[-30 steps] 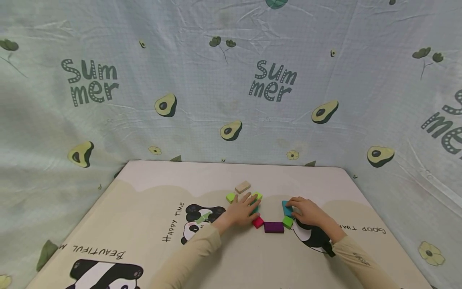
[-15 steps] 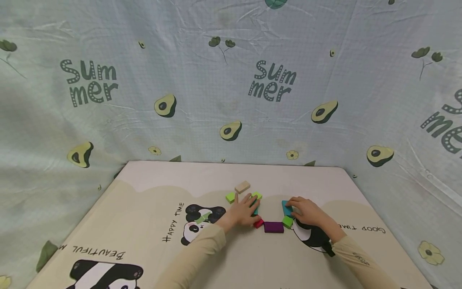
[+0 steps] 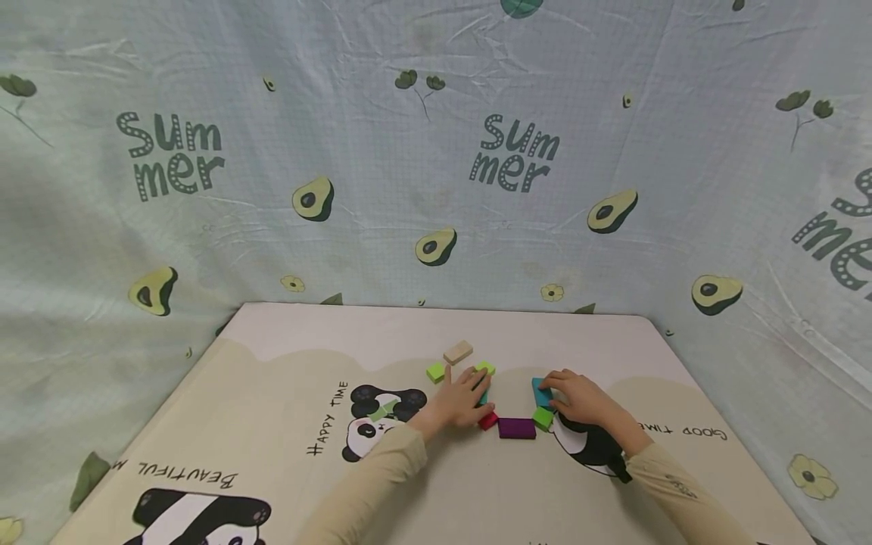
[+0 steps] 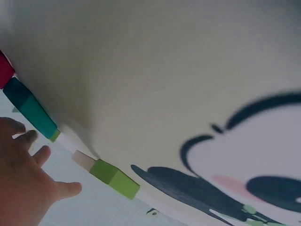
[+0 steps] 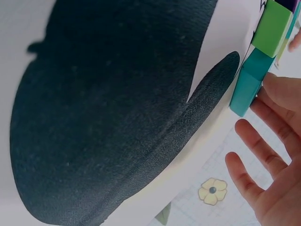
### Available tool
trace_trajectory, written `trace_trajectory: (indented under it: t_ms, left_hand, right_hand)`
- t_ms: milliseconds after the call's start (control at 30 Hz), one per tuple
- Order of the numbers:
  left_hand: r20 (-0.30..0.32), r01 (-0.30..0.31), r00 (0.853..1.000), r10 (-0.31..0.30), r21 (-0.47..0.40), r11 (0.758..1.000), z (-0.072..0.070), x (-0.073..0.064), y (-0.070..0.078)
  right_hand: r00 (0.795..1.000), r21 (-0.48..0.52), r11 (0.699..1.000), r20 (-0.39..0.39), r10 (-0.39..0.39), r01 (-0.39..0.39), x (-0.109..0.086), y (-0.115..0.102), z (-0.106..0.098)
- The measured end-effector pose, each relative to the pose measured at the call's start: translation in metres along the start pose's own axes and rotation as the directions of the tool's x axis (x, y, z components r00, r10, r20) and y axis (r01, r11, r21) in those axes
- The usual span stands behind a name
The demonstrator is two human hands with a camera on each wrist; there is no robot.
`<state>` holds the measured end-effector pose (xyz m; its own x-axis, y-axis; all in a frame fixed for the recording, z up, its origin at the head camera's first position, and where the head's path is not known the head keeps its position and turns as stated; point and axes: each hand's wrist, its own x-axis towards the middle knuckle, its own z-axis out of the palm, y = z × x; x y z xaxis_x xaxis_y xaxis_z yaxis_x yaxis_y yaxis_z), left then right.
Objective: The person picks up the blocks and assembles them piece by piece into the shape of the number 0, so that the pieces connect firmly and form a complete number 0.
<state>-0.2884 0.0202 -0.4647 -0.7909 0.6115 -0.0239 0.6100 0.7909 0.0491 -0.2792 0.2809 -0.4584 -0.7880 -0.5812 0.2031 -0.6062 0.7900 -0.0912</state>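
My left hand [image 3: 455,400] spreads its fingers beside a teal block [image 3: 484,397], partly covering it in the head view. Its thumb lies at a red block [image 3: 487,421]. On the other side, my right hand [image 3: 579,400] touches the edge of a blue-teal block [image 3: 540,390] with thumb and index finger; its other fingers are loosely extended in the right wrist view. A bright green block [image 3: 543,418] sits at the near end of that block. Between the green and red blocks lies a purple block [image 3: 517,429], forming a U-shaped row.
Two yellow-green blocks lie behind the left hand, one at the teal block's far end [image 3: 486,367] and one farther left [image 3: 436,372]. A plain wooden block [image 3: 458,352] lies behind them. The panda-printed table [image 3: 286,363] meets a patterned cloth [image 3: 381,166] at the back.
My left forearm has shifted slightly right, and its thumb now covers more of the red block. The right hand and the blocks show no clear movement.
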Motion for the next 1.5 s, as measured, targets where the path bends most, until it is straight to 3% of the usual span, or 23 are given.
trace_trajectory:
  t_ms: [100,200,367,467,633,833,1100,1367,1500]
  left_hand:
    - [-0.051,-0.036,0.998,0.034,-0.035,0.999,-0.002,-0.002,-0.006]
    - [-0.13,-0.042,0.991,0.042,0.002,0.999,-0.004,-0.003,-0.016]
    - [-0.255,0.018,0.967,0.006,0.093,0.996,-0.005,-0.009,-0.039]
    - [-0.282,0.049,0.959,-0.022,0.09,0.995,-0.005,-0.015,-0.051]
    - [-0.285,0.091,0.956,-0.072,0.057,0.994,-0.004,-0.021,-0.063]
    - [-0.268,0.105,0.959,-0.092,0.036,0.994,-0.005,-0.023,-0.066]
    - [-0.289,0.122,0.954,-0.082,0.123,0.985,-0.006,-0.021,-0.064]
    - [-0.336,0.155,0.937,-0.096,0.154,0.976,-0.003,-0.015,-0.062]
    - [-0.332,0.171,0.937,-0.108,0.166,0.971,-0.004,-0.016,-0.062]
  right_hand:
    - [1.0,0.009,1.0,0.005,0.0,0.0,0.001,0.0,0.001]
    - [1.0,0.014,1.0,0.015,0.005,-0.005,0.001,0.001,0.001]
    - [1.0,0.004,1.0,0.01,-0.001,0.001,0.001,0.0,0.001]
    - [1.0,-0.004,1.0,0.009,0.0,0.0,0.001,0.0,0.001]
    - [1.0,-0.012,1.0,0.012,-0.006,0.006,0.001,-0.001,-0.001]
    - [1.0,-0.037,0.999,0.029,0.004,-0.003,0.0,-0.002,-0.002]
    - [0.999,-0.068,0.998,0.031,0.007,-0.005,-0.001,-0.002,-0.001]
    - [1.0,-0.057,0.998,0.029,0.012,-0.01,-0.001,-0.002,-0.002]
    - [0.999,-0.052,0.999,0.035,0.013,-0.012,0.0,-0.001,-0.002]
